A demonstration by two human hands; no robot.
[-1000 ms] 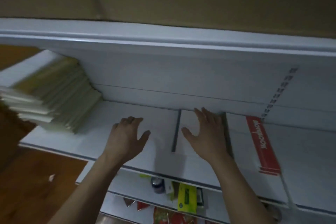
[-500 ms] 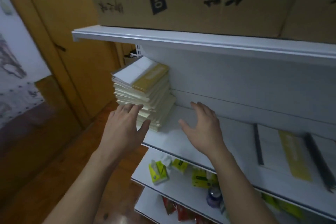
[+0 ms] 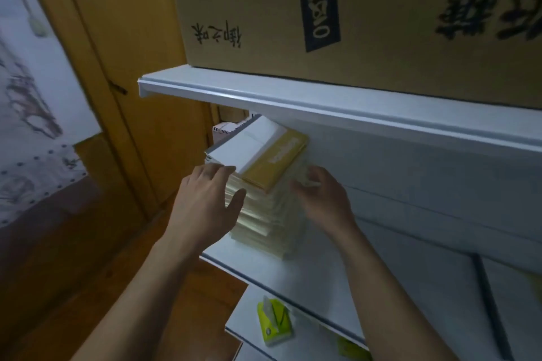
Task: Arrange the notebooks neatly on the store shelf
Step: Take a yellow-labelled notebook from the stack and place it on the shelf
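Left hand (image 3: 205, 202) is flat and spread wide for us. Its fingers lie straight along the upper left edge of the stack of notebooks (image 3: 264, 214) and the thumb rests against the front of it, so it's more of a press than a grab. Our right hand (image 3: 322, 199) is on the other side with its fingers bent in against the stack's right edge. The tips are blurry, so we honestly can't tell if it's gripping or just nudging.

The stack sits at the far left end of the white shelf (image 3: 293, 278), close to the back panel, and it's kinda uneven, with its edges fanned out. The top notebook (image 3: 252, 149) is white with a yellow band and lies a bit skewed on the pile.

Further right on the same shelf there's another notebook (image 3: 510, 302) lying flat, dark spine, pretty blurred. A big cardboard box (image 3: 264, 9) with printed characters sits on the upper shelf (image 3: 293, 102) above us. A green tissue pack (image 3: 275, 325) is on the lower shelf (image 3: 249, 311). A wooden door (image 3: 117, 53) stands just left of the shelving.
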